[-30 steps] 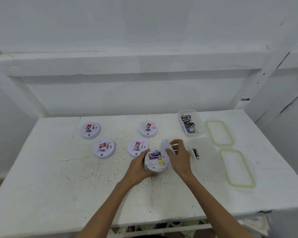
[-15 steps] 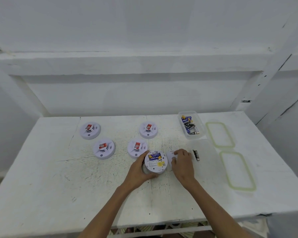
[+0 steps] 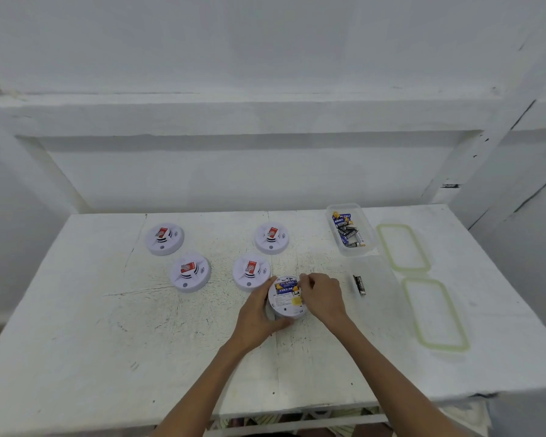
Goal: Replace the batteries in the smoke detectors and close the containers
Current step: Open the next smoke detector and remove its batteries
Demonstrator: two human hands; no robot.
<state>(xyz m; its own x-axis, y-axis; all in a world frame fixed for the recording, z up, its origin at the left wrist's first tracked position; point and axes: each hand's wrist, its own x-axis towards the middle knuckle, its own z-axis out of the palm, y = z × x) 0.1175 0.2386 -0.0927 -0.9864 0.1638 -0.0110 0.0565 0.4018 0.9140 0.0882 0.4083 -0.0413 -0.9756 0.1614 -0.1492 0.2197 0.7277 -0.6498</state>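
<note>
Smoke detector point(image 3: 287, 305) gripped at 9 o'clock by left hand point(image 3: 255, 314); right hand point(image 3: 324, 298) curls onto its batteries point(image 3: 285, 287), grip unclear.

Open passage exists over the bare left and front-left areas of the table point(image 3: 101, 348). Four smoke detectors point(image 3: 189, 272) stand in two staggered pairs at centre-left, with narrow gaps between them. The centre front is blocked by both forearms; the left hand point(image 3: 256, 313) and right hand point(image 3: 323, 296) meet at the held detector point(image 3: 286, 305). On the right, the battery container point(image 3: 368, 234), a second clear container point(image 3: 380, 279) and two lids point(image 3: 403, 247) lie close together. A ledge point(image 3: 265, 115) runs along the wall above the rear edge.
</note>
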